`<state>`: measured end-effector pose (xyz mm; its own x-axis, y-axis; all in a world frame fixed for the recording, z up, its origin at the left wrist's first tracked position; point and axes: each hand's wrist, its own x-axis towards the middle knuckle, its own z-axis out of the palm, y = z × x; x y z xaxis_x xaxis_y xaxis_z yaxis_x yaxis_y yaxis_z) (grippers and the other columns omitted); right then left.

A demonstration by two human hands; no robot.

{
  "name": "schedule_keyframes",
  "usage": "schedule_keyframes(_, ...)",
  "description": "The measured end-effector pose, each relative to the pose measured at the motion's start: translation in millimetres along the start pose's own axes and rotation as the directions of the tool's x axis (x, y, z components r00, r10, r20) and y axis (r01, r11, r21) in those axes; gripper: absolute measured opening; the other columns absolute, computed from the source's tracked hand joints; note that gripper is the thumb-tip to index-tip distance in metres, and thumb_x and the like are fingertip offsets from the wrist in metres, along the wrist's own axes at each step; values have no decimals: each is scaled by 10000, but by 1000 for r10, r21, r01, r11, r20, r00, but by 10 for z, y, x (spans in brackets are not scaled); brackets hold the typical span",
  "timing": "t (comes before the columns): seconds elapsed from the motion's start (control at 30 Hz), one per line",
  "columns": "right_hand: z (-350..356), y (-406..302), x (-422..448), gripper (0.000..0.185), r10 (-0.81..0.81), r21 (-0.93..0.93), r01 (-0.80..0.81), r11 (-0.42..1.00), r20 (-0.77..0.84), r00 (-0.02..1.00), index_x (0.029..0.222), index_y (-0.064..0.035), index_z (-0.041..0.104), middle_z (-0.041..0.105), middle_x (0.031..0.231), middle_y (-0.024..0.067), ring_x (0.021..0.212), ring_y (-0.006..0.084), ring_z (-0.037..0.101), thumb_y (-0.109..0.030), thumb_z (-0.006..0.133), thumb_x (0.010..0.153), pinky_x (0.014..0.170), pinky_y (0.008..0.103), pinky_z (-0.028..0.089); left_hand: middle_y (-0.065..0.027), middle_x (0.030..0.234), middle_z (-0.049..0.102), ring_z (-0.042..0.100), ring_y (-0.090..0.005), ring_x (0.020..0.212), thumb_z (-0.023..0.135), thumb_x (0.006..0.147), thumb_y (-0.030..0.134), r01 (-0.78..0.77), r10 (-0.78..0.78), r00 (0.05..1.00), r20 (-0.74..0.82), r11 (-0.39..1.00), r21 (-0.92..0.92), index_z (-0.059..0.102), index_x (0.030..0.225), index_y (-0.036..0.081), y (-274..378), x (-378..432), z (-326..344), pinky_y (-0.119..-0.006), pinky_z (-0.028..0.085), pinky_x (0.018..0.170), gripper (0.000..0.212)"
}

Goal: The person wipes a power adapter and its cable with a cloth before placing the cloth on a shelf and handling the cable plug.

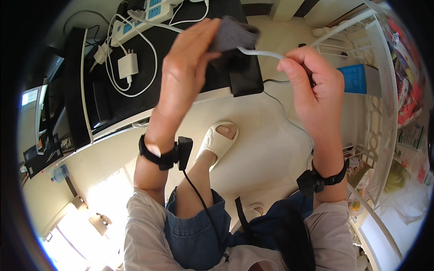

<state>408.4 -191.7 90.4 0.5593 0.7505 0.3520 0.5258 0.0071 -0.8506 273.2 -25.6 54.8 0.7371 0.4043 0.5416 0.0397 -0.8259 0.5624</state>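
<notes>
My left hand [190, 57] is closed on a dark grey cloth [235, 34], held over the right end of a black tabletop [149, 81]. A light grey cable [259, 53] comes out of the cloth's right side. The cable's other end runs between the thumb and forefinger of my right hand [315, 76]. Left of the cloth, a similar cable stretches back to a white power strip [154, 17] with blue sockets. A white charger [128, 66] with a looped white cable lies on the tabletop.
Monitors and a black riser [77, 88] are at the left. White metal shelving [386, 111] with a blue box [354, 78] stands at the right. A thin cable hangs from the table's right end to the floor. My slippered foot [220, 139] is below the table edge.
</notes>
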Motion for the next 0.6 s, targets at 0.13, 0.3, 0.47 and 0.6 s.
schedule_keyframes(0.13, -46, -64, -8, 97, 4, 35, -4, 999, 10, 1000, 753, -4, 584, 482, 541, 13, 470, 71, 393, -52, 624, 827, 443, 220, 300, -169, 1080, 609, 582, -312, 1003, 589, 716, -125, 36, -3, 992, -128, 966, 255, 590, 1138, 9, -287, 7, -128, -349, 493, 837, 443)
schedule_keyframes(0.3, -132, -181, -39, 91, 88, 91, -90, 992, 24, 996, 774, 6, 592, 491, 571, -6, 511, 46, 395, -54, 621, 836, 466, 206, 299, -151, 1081, 614, 594, -292, 978, 541, 759, -128, 39, 13, 987, -158, 945, 325, 590, 1142, 12, -571, 78, -368, -330, 509, 812, 411)
schedule_keyframes(0.47, -126, -122, -81, 125, 171, 121, -179, 976, 72, 983, 766, 8, 579, 477, 579, -17, 523, 40, 383, -74, 616, 853, 475, 202, 293, -127, 1083, 624, 613, -258, 986, 560, 800, -89, 49, 38, 983, -181, 893, 448, 590, 1164, 50, -785, 94, -447, -312, 490, 855, 390)
schedule_keyframes(0.6, -2, 45, -130, 152, 230, 135, -238, 962, 77, 970, 764, 8, 565, 435, 576, -30, 527, 34, 351, -96, 610, 865, 469, 210, 269, -133, 1100, 608, 582, -275, 1017, 555, 732, -135, 42, -32, 998, -48, 975, 216, 607, 1138, 44, -382, 7, -157, -320, 484, 852, 446)
